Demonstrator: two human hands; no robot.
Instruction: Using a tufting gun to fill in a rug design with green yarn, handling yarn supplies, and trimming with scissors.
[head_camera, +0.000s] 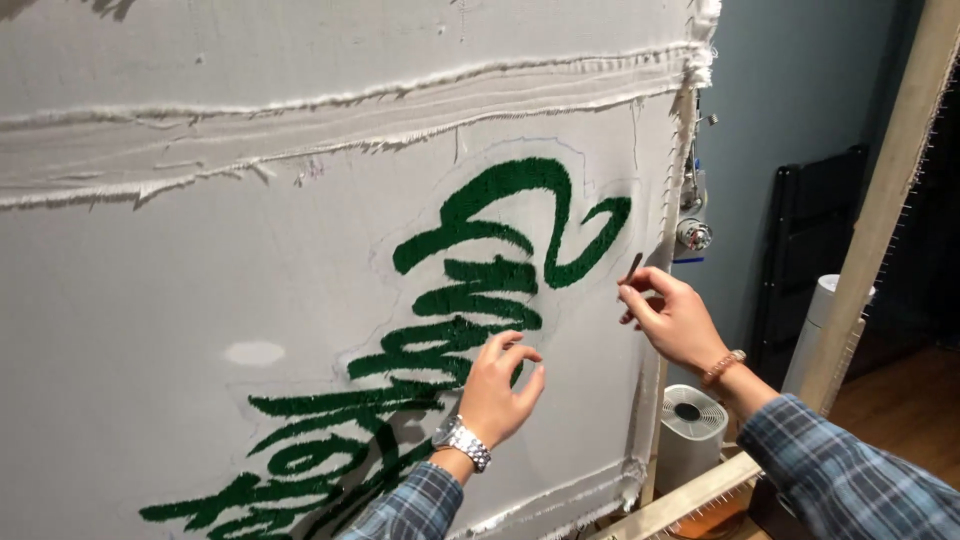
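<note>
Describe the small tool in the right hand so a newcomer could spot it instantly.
Start at the big white cloth stretched on a wooden frame, tufted with green lettering. Near its right edge, the right hand pinches a thin dark tool between its fingertips. It is the only slim dark stick there, angled up toward the green yarn.

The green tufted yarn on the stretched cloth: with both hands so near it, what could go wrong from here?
1. The right hand holds a small dark tool close to the green tufted yarn; a slip might cut or pull tufts, or nick the white cloth.
2. The left hand has its fingertips at the yarn; they could snag loops, and they are not far from the tool.
3. The frayed cloth edge at the wooden frame could perhaps loosen under pressure.
</note>
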